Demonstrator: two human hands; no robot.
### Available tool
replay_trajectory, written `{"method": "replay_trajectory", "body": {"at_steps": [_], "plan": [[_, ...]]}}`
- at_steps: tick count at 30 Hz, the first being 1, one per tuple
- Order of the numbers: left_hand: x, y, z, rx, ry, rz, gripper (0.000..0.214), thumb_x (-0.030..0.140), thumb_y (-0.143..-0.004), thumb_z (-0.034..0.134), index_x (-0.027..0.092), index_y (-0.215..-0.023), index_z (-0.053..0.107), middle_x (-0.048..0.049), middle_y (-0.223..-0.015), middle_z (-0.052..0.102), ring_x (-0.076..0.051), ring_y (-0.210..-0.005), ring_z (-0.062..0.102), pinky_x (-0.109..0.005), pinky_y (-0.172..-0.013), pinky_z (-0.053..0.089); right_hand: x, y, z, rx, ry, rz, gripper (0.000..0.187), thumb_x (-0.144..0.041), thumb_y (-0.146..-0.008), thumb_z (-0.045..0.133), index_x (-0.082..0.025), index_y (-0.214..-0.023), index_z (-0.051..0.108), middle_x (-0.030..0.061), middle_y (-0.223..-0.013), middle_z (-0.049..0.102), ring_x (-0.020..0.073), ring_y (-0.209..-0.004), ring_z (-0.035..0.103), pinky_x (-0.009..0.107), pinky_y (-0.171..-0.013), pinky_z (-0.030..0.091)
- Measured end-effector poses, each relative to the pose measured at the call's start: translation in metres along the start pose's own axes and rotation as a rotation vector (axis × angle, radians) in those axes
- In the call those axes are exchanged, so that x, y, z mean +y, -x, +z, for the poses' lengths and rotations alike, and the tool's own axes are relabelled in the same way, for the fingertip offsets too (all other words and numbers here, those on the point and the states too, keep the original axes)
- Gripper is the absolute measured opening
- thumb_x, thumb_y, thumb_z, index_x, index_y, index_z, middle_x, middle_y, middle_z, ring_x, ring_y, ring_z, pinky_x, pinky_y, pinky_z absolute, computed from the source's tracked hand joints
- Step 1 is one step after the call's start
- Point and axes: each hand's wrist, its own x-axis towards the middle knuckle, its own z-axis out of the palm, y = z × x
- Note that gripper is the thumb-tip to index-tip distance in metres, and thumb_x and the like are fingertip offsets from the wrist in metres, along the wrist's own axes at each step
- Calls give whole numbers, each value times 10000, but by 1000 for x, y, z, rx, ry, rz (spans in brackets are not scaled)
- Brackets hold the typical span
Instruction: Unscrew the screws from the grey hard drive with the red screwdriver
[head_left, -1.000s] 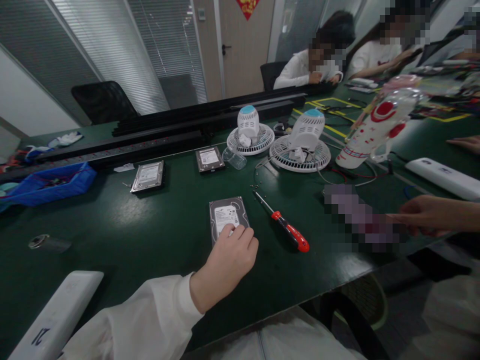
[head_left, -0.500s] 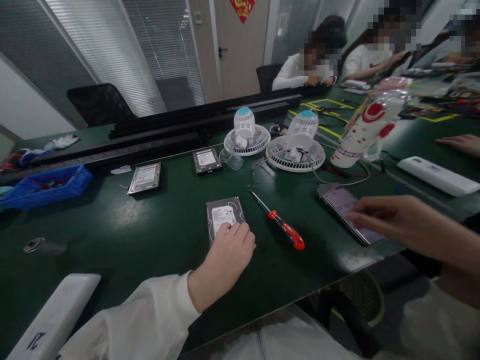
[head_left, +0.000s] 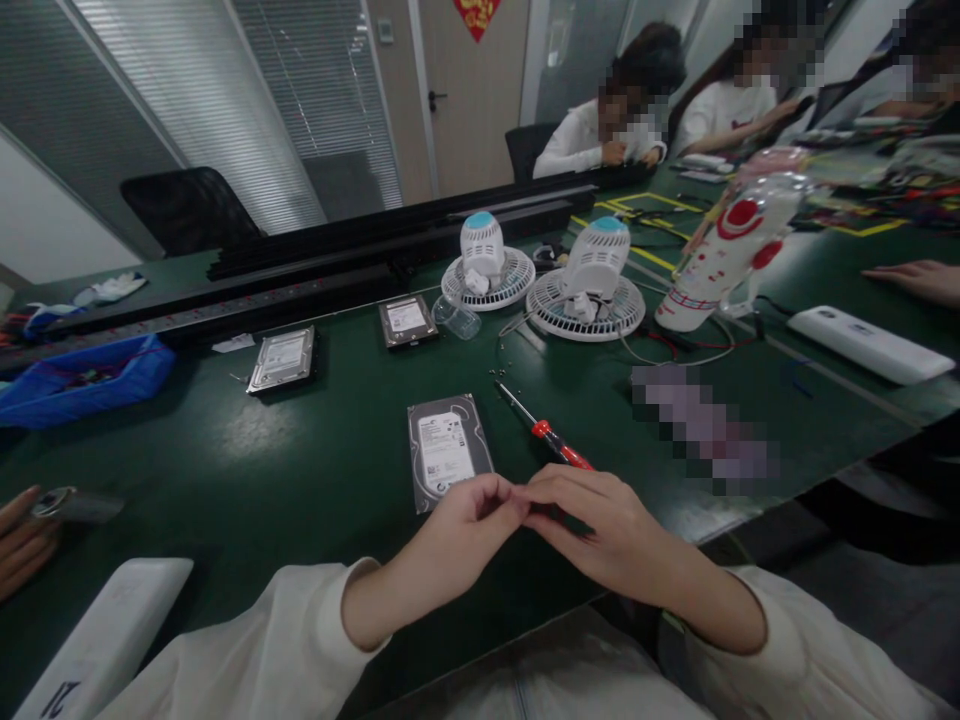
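Note:
My left hand (head_left: 476, 525) is closed in a pinch just in front of a hard drive (head_left: 448, 455), its fingertips overlapping the drive's near right corner. My right hand (head_left: 600, 520) meets it, fingertips pinched together against the left ones. Whatever lies between the fingers, if anything, is too small or hidden to name. The hard drive lies flat, its white label facing up. Beyond my right hand rests a red and black screwdriver (head_left: 541, 428), its handle end partly covered by the hand. Several tiny screws (head_left: 502, 372) lie near the screwdriver's tip.
Two more hard drives (head_left: 281, 360) (head_left: 406, 322) lie farther back, beside white fans (head_left: 592, 290) and a clear cup (head_left: 459, 318). A blue bin (head_left: 90, 375) stands left. A pixelated phone (head_left: 701, 425) lies right. Other people's hands rest at the left (head_left: 26, 545) and right (head_left: 919, 282).
My left hand has shifted off the hard drive toward me and right. My right hand now meets it. The hand over the phone is gone from there; another person's hand appears at far left.

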Motion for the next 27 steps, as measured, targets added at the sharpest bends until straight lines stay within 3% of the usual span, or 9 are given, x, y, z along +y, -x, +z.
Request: {"method": "replay_trajectory", "body": {"at_steps": [5, 10, 13, 15, 17, 19, 21, 24, 27], "plan": [[5, -5, -6, 109, 43, 3, 343, 493, -892, 700, 153, -861, 665, -12, -820, 646, -145, -776, 564, -271, -743, 471, -3, -7, 14, 199, 1, 56, 91, -103, -943, 675, -185, -975, 698, 31, -844, 767, 133, -733, 732, 249, -689, 604], [10, 1, -5, 165, -80, 78, 244, 373, -979, 567, 156, -937, 669, -18, -834, 640, -146, -763, 579, -273, -726, 488, 1, -12, 14, 212, 30, 126, 83, -116, -934, 677, -169, -907, 735, 33, -824, 791, 130, -710, 742, 236, -675, 587], [9, 9, -3, 240, -389, 225, 216, 269, -1011, 523, 150, -1127, 660, -50, -961, 664, -170, -846, 626, -302, -764, 524, 14, -24, 1, 60, 180, 311, 108, -180, -944, 665, -177, -942, 773, 32, -867, 810, 145, -736, 743, 248, -688, 565], [7, 12, -2, 242, -772, 381, 239, 217, -1013, 528, 137, -1201, 651, -83, -1029, 678, -211, -916, 646, -356, -805, 542, 27, -37, -11, -112, 313, 483, 152, -199, -954, 640, -177, -914, 785, 36, -861, 807, 161, -728, 729, 268, -672, 532], [3, 14, -3, 223, -1180, 540, 275, 185, -1008, 539, 112, -1247, 654, -108, -1040, 692, -249, -916, 654, -398, -785, 549, 42, -51, -22, -181, 361, 540, 200, -199, -958, 611, -173, -873, 790, 54, -840, 801, 190, -737, 724, 297, -684, 511], [-1, 13, -4, 205, -1455, 626, 296, 163, -1000, 552, 87, -1266, 660, -113, -1015, 704, -257, -867, 663, -400, -730, 554, 56, -65, -28, -232, 405, 577, 205, -201, -946, 607, -175, -867, 794, 72, -846, 798, 221, -761, 724, 317, -679, 494], [-6, 11, -5, 194, -1579, 645, 298, 150, -994, 572, 68, -1262, 672, -132, -1069, 721, -264, -917, 687, -409, -773, 574, 72, -78, -28, -260, 453, 606, 181, -183, -921, 618, -169, -873, 792, 98, -895, 797, 254, -840, 729, 331, -706, 497], [-15, 8, -5, 226, -1660, 674, 314, 157, -1006, 570, 22, -1266, 684, -201, -1271, 714, -290, -1143, 691, -444, -987, 560, 98, -92, -19, -270, 497, 638, 169, -171, -937, 612, -175, -935, 781, 107, -1011, 788, 251, -972, 725, 336, -811, 532], [-22, 6, -3, 268, -1714, 695, 320, 151, -1023, 542, -2, -1254, 702, -220, -1327, 709, -290, -1220, 685, -436, -1063, 536, 122, -97, -7, -274, 532, 670, 199, -287, -996, 630, -170, -1124, 727, 102, -1179, 733, 228, -1086, 690, 393, -935, 568]]}}
